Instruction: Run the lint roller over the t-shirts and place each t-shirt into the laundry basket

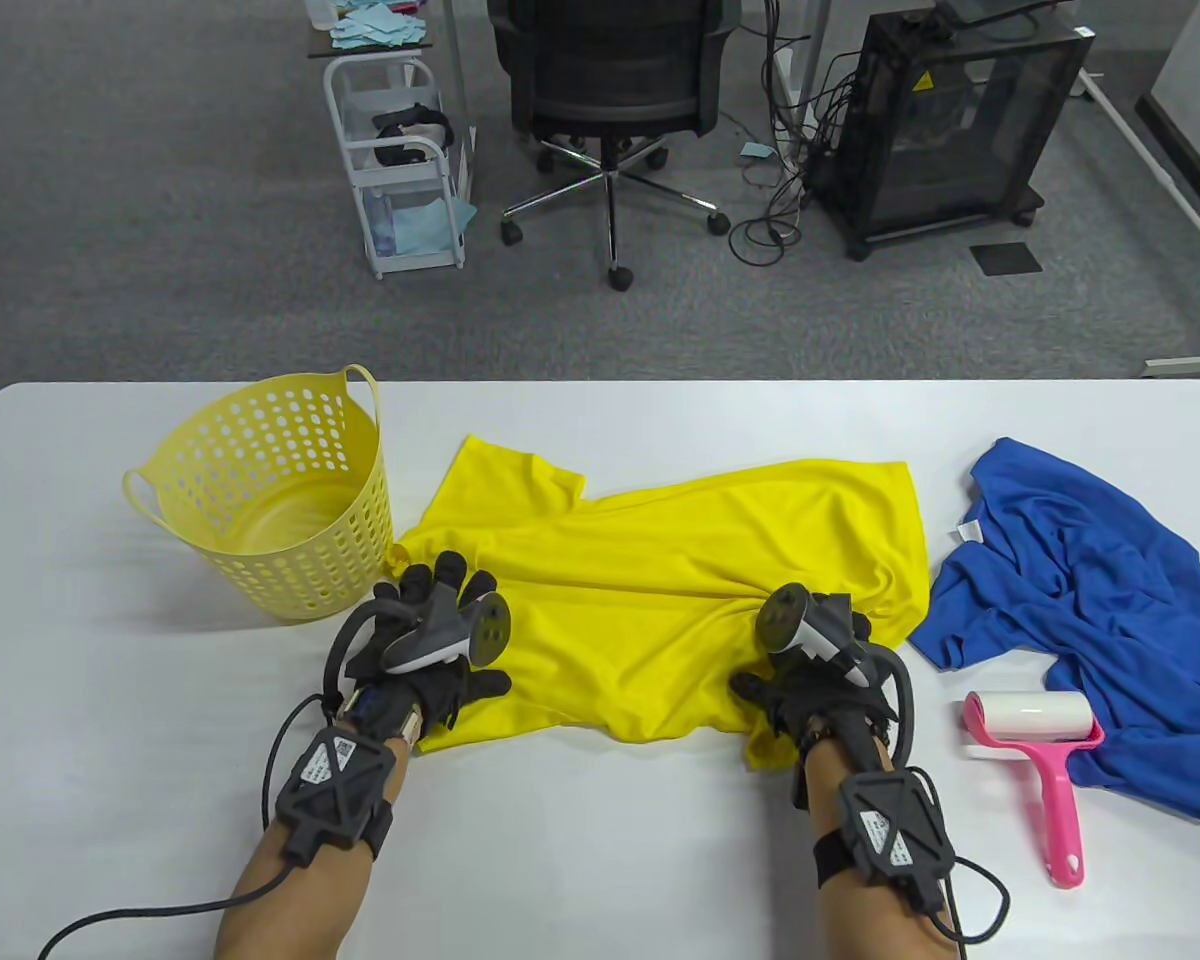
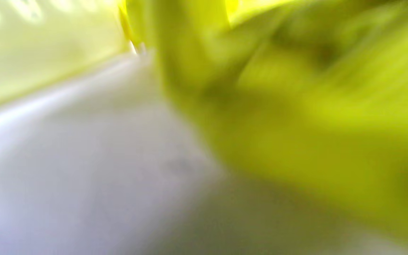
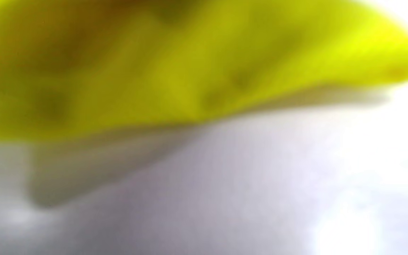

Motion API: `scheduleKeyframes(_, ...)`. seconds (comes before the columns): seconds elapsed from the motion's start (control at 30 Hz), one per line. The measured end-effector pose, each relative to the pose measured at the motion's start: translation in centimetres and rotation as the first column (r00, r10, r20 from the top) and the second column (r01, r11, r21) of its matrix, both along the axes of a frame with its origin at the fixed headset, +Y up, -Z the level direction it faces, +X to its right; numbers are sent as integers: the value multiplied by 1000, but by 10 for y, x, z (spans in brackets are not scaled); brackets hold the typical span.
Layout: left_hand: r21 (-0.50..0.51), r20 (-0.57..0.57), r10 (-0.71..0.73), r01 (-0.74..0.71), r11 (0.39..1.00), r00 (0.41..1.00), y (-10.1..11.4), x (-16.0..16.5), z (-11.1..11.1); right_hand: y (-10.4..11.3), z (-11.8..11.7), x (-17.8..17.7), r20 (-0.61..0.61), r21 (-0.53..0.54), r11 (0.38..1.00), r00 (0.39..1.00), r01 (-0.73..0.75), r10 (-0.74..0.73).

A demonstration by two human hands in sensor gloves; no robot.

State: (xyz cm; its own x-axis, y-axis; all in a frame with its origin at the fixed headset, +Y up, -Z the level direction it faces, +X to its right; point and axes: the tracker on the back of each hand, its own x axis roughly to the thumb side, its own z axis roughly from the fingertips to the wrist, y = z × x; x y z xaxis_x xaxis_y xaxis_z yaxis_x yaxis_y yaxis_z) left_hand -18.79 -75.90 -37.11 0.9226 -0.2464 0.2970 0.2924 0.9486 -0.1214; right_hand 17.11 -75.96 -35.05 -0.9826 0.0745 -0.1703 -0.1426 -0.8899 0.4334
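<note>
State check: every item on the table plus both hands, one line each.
yellow t-shirt: spread on table, bunched under right hand
blue t-shirt: crumpled, right side
lint roller: lying on table, head against blue t-shirt, unheld
laundry basket: upright, empty
left hand: on yellow t-shirt
right hand: grips shirt fabric

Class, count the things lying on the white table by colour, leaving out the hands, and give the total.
Yellow: 2, the laundry basket and the yellow t-shirt.
Blue: 1, the blue t-shirt.
Pink: 1, the lint roller.
Total: 4.
</note>
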Motion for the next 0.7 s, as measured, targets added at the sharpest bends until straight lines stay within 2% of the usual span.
scheduleKeyframes(0.07,13,54,58,-58,998,997,18,-4,18,34,20,-2,-29,160,985,997,-60,66)
scheduleKeyframes(0.1,-9,70,96,-96,995,993,21,-6,24,43,27,-2,-28,177,981,996,-81,88)
scheduleKeyframes(0.13,-61,87,134,-129,990,987,21,-8,33,52,38,-5,-31,150,983,993,-106,112)
scheduleKeyframes(0.2,-172,62,113,-101,980,992,11,-10,45,51,52,-10,-53,89,983,985,-159,164)
scheduleKeyframes(0.23,-243,61,44,-28,970,997,3,-10,50,43,56,-14,-79,75,978,977,-192,198)
scheduleKeyframes(0.27,-270,66,-8,26,963,998,-3,-10,52,35,59,-15,-98,43,976,971,-212,216)
scheduleKeyframes(0.3,-256,73,-66,83,963,995,-9,-9,55,24,59,-16,-99,19,973,968,-228,229)
scheduleKeyframes(0.33,-198,86,-97,112,974,992,-11,-9,56,11,59,-15,-96,-7,973,968,-232,231)
scheduleKeyframes(0.4,-107,115,-23,35,994,993,-9,-10,57,-4,57,-10,-75,-31,980,978,-196,193)
scheduleKeyframes(0.43,-88,108,13,-4,996,994,-7,-11,57,-2,57,-8,-61,-7,984,982,-180,179)
scheduleKeyframes(0.5,-41,103,20,-16,999,994,-6,-12,56,7,57,-5,-42,155,963,973,-219,228)
scheduleKeyframes(0.57,50,180,1,-11,999,984,-7,-11,58,7,59,-4,-38,295,928,967,-229,251)
scheduleKeyframes(0.6,126,218,-49,22,992,975,-5,-10,61,8,59,-2,-38,305,926,968,-224,247)
scheduleKeyframes(0.63,137,233,-83,52,989,969,-2,-10,61,11,59,0,-34,311,927,972,-209,231)
scheduleKeyframes(0.67,148,228,-96,63,987,969,5,-12,62,19,61,6,-14,346,927,988,-142,157)
scheduleKeyframes(0.7,143,213,-18,-13,990,977,14,-17,63,27,62,13,18,395,917,999,-50,46)
